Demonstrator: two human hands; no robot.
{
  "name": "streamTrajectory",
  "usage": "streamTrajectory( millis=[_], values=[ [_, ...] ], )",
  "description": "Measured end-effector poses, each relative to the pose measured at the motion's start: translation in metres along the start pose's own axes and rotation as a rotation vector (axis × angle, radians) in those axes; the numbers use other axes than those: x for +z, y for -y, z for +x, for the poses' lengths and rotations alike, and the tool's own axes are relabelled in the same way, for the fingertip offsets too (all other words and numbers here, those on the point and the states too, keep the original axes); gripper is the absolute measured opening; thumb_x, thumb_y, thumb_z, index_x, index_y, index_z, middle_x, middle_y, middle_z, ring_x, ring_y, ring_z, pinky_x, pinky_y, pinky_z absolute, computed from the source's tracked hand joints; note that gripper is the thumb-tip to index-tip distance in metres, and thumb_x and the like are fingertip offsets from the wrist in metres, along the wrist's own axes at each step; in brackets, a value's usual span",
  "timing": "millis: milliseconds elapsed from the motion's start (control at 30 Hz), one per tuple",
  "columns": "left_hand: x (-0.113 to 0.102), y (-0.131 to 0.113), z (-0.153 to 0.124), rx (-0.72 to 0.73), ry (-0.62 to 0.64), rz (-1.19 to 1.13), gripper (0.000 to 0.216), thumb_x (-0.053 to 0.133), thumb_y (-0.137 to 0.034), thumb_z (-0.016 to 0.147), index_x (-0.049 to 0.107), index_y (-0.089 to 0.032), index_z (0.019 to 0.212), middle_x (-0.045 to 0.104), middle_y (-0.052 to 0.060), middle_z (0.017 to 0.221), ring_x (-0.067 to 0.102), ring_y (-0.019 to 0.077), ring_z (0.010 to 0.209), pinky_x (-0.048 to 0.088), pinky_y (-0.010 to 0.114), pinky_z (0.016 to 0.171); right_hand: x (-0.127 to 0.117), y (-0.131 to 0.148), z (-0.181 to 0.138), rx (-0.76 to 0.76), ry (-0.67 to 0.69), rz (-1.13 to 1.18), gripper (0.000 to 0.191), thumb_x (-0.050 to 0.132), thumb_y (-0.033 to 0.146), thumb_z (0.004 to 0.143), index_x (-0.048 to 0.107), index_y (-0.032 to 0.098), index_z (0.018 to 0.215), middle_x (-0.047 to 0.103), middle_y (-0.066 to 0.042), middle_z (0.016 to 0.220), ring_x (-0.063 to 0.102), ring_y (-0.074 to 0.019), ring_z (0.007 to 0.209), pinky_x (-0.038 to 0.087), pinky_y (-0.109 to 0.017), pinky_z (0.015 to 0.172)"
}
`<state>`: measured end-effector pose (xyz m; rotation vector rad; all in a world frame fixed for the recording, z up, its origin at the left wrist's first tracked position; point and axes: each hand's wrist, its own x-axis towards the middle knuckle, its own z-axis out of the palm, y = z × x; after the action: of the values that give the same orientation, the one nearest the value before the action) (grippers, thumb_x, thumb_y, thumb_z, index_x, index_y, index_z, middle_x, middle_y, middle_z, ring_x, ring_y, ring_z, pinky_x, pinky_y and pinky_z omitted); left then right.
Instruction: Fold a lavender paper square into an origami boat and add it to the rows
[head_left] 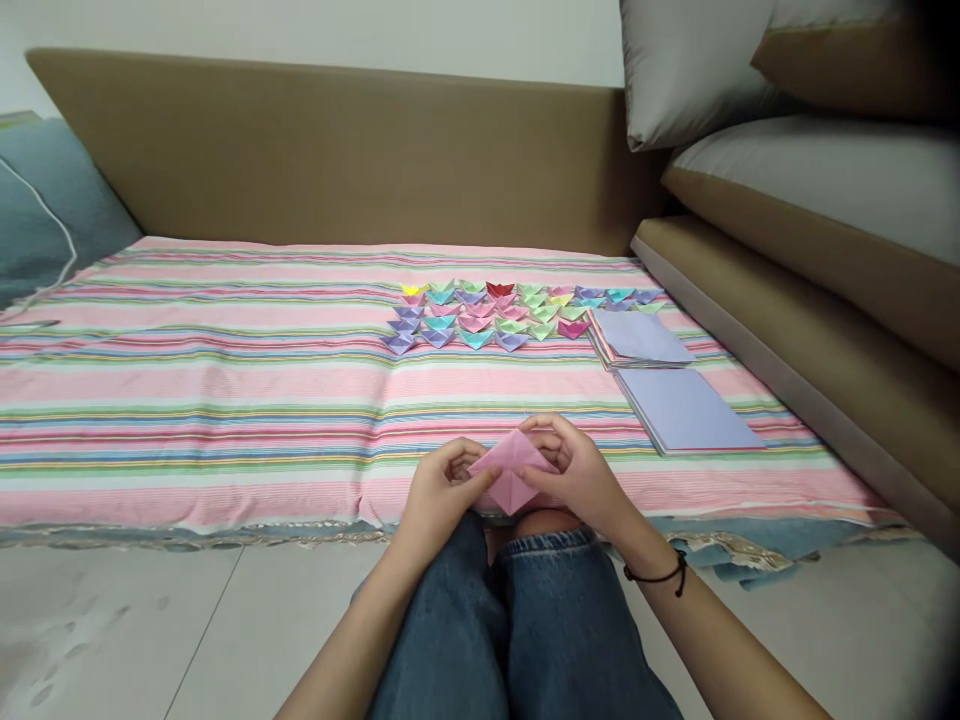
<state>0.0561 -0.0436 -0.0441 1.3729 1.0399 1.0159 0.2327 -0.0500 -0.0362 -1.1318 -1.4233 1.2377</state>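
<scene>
A pink sheet of origami paper, folded into a diamond with creases meeting at its middle, is held just above my knees. My left hand pinches its left corner, thumb on the front face and fingers behind. On the other side my right hand grips the right part the same way, its thumb near the centre and the index finger by the top corner. Beyond my hands, several rows of small folded paper boats in many colours stand on the striped cloth.
Two stacks of square paper lie to the right, a nearer lilac stack and a farther stack with a raised sheet. Cushions pile up at the right. A brown backrest runs along the back; a white cable hangs at left.
</scene>
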Motion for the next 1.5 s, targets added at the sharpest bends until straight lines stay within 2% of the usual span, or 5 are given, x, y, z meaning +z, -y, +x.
streamTrajectory(
  millis=[400,933,1167,1367,1500],
  values=[
    [0.006,-0.051,-0.034,-0.059,-0.236,-0.212,0.051,0.077,-0.028,0.06,0.042,-0.021,0.096,0.064,-0.007,0.056,0.04,0.0038,0.035,0.028,0.015,0.039,0.015,0.051,-0.028,0.105,-0.09,0.115,0.049,0.072,0.02,0.065,0.043,0.024,0.105,0.067,0.005,0.062,0.061,-0.0142,0.054,0.045,-0.022,0.05],
    [-0.011,-0.066,-0.069,-0.029,-0.267,-0.25,0.058,0.078,-0.024,0.061,0.041,-0.023,0.106,0.069,-0.004,0.063,0.061,0.0115,0.058,0.045,0.021,0.062,0.022,0.073,-0.053,0.117,-0.117,0.136,0.053,0.075,0.023,0.061,0.04,0.025,0.1,0.067,0.006,0.06,0.057,-0.0119,0.045,0.042,-0.019,0.042],
    [-0.019,-0.068,-0.076,-0.057,-0.21,-0.249,0.048,0.077,-0.028,0.062,0.046,-0.021,0.098,0.068,-0.002,0.063,0.06,0.0131,0.058,0.043,0.024,0.061,0.013,0.068,-0.06,0.103,-0.081,0.189,0.049,0.074,0.032,0.065,0.044,0.023,0.103,0.07,0.002,0.066,0.067,-0.0187,0.059,0.053,-0.029,0.055],
    [0.004,-0.055,-0.081,0.192,-0.576,0.302,0.019,0.065,-0.029,0.074,0.055,-0.021,0.088,0.063,0.002,0.081,0.057,0.015,0.069,0.043,0.027,0.063,0.023,0.065,-0.062,-0.053,-0.333,-0.181,0.027,0.068,0.029,0.071,0.057,0.022,0.095,0.071,-0.002,0.069,0.069,-0.024,0.069,0.053,-0.035,0.064],
    [0.034,-0.052,-0.088,0.237,-0.315,0.121,0.033,0.06,-0.031,0.079,0.056,-0.022,0.11,0.06,0.008,0.115,0.059,0.0205,0.101,0.046,0.031,0.084,0.043,0.061,-0.067,-0.324,-0.475,-0.526,0.009,0.06,0.024,0.078,0.064,0.024,0.085,0.071,-0.005,0.08,0.067,-0.0241,0.076,0.052,-0.037,0.071]
  ],
)
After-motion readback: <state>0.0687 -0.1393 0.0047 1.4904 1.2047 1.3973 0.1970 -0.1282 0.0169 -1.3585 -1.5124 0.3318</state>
